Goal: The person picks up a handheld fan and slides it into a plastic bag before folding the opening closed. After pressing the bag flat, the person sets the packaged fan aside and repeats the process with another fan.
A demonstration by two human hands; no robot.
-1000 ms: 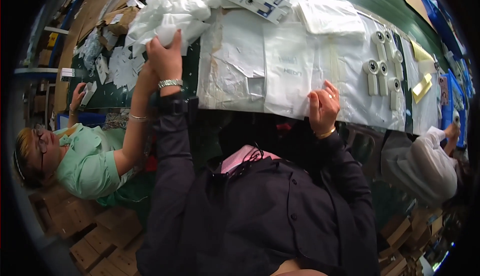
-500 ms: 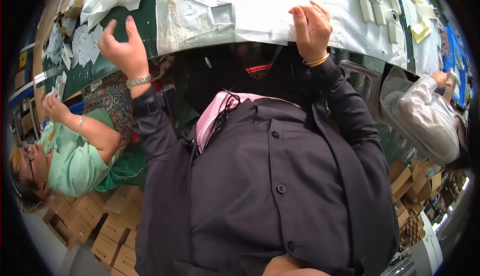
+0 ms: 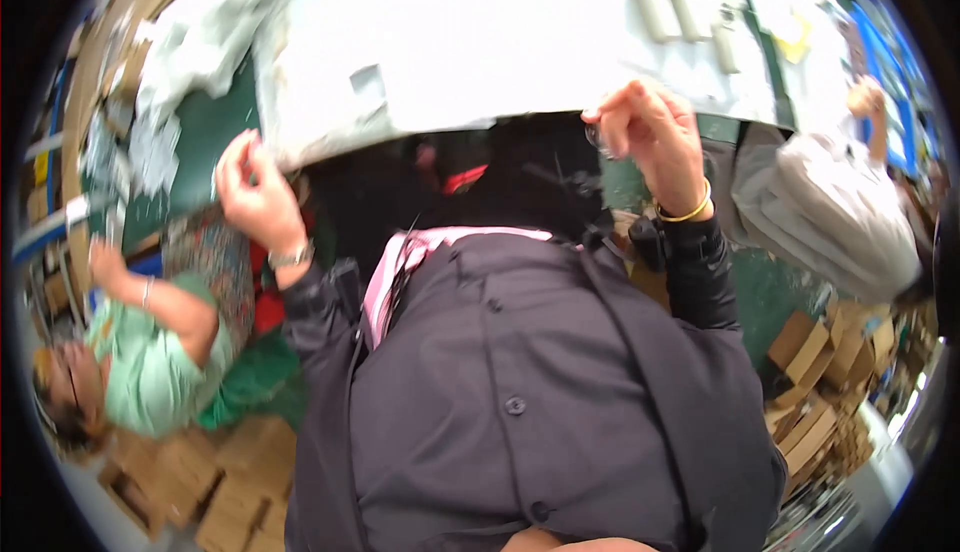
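My left hand [image 3: 260, 197] hovers by the near left corner of the white-covered table [image 3: 460, 62]. Its fingers are loosely curled and apart, and no object shows in them. My right hand [image 3: 662, 147] is at the table's near edge, right of the middle, with bent fingers. Motion smears its fingertips; a small dark patch shows beneath them, and I cannot tell whether they hold it. Farther right on the table lie several white handheld fans [image 3: 655, 17]. A small greyish square [image 3: 368, 84] shows on the bright, washed-out cover.
Crumpled white plastic sheeting [image 3: 200, 52] lies at the far left on the green tabletop [image 3: 215, 137]. A person in light green [image 3: 160, 352] sits at left, another in a pale top [image 3: 830, 202] at right. Cardboard boxes [image 3: 240, 462] stand behind on the left, more [image 3: 800, 342] on the right.
The view has shifted and blurred; the fans appear farther left. Both hands sit lower in the picture, nearer my body. My left thumb and finger are closer together than before.
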